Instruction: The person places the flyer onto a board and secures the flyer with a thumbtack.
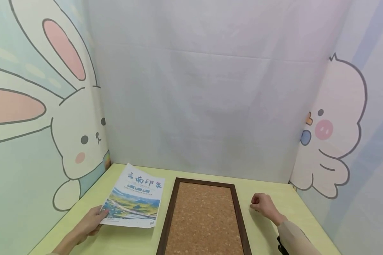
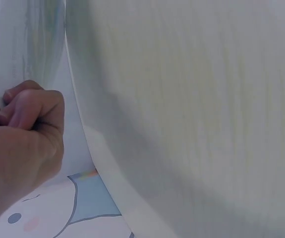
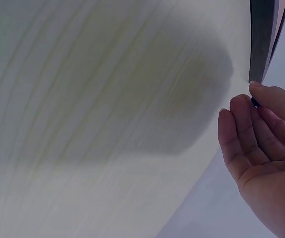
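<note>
My left hand (image 1: pixel 90 221) grips the lower left edge of a paper poster (image 1: pixel 134 202), thumb on top. The sheet is printed with blue lettering and a green and blue landscape, and it tilts up off the table with a slight bend. Right of it lies a cork board (image 1: pixel 204 217) in a dark brown frame. Beyond the board's right side, my right hand (image 1: pixel 265 206) hovers over the table. In the right wrist view its thumb and forefinger pinch a small black piece (image 3: pixel 255 101), mostly hidden by the fingertips.
The pale yellow-green table (image 1: pixel 274 244) carries the board. A grey-white curtain (image 1: pixel 198 106) closes off the back. Side walls show a cartoon rabbit (image 1: pixel 73 141) on the left and a cartoon chick (image 1: pixel 341 106) on the right.
</note>
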Available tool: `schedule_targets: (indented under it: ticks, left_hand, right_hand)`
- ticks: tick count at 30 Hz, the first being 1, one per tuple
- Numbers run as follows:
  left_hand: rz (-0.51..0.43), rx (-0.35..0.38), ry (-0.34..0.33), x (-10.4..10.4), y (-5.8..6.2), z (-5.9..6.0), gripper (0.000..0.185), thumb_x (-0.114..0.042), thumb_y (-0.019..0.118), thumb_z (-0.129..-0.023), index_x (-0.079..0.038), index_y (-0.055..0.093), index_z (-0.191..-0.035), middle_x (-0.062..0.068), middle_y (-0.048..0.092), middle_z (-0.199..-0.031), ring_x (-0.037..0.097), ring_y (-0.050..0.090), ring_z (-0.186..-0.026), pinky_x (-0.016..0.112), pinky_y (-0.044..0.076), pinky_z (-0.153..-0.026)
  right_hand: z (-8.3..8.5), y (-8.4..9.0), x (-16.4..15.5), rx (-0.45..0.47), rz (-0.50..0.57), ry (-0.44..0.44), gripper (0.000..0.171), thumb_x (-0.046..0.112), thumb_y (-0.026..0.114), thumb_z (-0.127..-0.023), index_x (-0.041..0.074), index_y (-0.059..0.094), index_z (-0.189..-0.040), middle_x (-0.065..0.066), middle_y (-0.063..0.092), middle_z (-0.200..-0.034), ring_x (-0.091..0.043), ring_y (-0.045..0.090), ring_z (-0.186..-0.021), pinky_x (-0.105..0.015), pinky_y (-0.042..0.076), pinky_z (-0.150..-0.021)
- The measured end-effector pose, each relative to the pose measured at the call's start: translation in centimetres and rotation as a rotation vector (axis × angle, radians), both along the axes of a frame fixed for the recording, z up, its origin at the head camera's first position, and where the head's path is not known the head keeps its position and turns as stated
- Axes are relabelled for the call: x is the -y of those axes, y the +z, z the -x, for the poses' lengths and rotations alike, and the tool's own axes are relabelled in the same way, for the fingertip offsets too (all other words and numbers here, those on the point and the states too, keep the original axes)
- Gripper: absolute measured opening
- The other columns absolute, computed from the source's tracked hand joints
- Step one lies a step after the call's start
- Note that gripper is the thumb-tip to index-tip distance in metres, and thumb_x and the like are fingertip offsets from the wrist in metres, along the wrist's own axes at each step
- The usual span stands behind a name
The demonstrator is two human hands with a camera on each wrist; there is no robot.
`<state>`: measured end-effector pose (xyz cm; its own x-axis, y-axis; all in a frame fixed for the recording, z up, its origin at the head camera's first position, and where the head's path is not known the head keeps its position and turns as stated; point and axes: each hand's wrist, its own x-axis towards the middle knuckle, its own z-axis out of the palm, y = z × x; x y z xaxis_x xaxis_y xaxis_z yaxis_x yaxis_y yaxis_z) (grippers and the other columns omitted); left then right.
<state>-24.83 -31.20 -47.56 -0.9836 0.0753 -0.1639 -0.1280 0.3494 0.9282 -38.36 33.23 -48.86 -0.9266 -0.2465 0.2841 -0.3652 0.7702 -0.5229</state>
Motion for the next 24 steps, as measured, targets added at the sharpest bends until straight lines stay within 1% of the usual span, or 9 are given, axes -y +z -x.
schedule_targets:
  ticks: [4,12,18,24]
  left_hand:
    - [-0.018,0.002,0.017,-0.5,0.1,0.1,0.045,-0.017,0.031,-0.105,0.017,0.04,-0.132,-0.008,0.036,-0.051,0.004,0.027,-0.042,0.018,0.028,-0.042]
    - [-0.021,-0.039,0.035,-2.1,0.8,0.4,0.045,-0.019,0.032,-0.105,0.014,0.041,-0.134,-0.007,0.038,-0.053,0.005,0.028,-0.042,0.017,0.028,-0.04]
    - [-0.056,-0.052,0.01,-3.1,1.1,0.3,0.047,-0.021,0.033,-0.106,0.015,0.038,-0.135,-0.007,0.04,-0.052,0.004,0.028,-0.041,0.018,0.027,-0.04]
    - [-0.076,-0.071,-0.006,-4.5,1.5,0.3,0.048,-0.023,0.032,-0.107,0.014,0.038,-0.136,-0.006,0.051,-0.056,0.003,0.028,-0.041,0.017,0.027,-0.04]
  right_hand:
    - [-0.1,0.0,0.1,0.023,-0.003,0.009,0.013,0.001,0.073,-0.079,0.005,0.062,-0.073,-0.001,0.059,-0.062,-0.003,0.048,-0.049,-0.021,0.041,-0.046]
    - [-0.2,-0.4,0.1,0.031,0.0,-0.01,0.011,0.002,0.073,-0.079,0.004,0.064,-0.074,-0.001,0.06,-0.063,-0.003,0.048,-0.05,-0.021,0.041,-0.047]
    - [-0.3,-0.3,0.3,0.027,0.012,-0.023,0.01,0.002,0.072,-0.079,0.003,0.064,-0.073,-0.002,0.06,-0.063,-0.003,0.048,-0.05,-0.021,0.04,-0.046]
    - [-0.3,-0.2,0.2,0.03,0.007,-0.027,0.01,0.005,0.073,-0.081,0.004,0.065,-0.074,-0.001,0.061,-0.063,-0.004,0.048,-0.049,-0.021,0.041,-0.046]
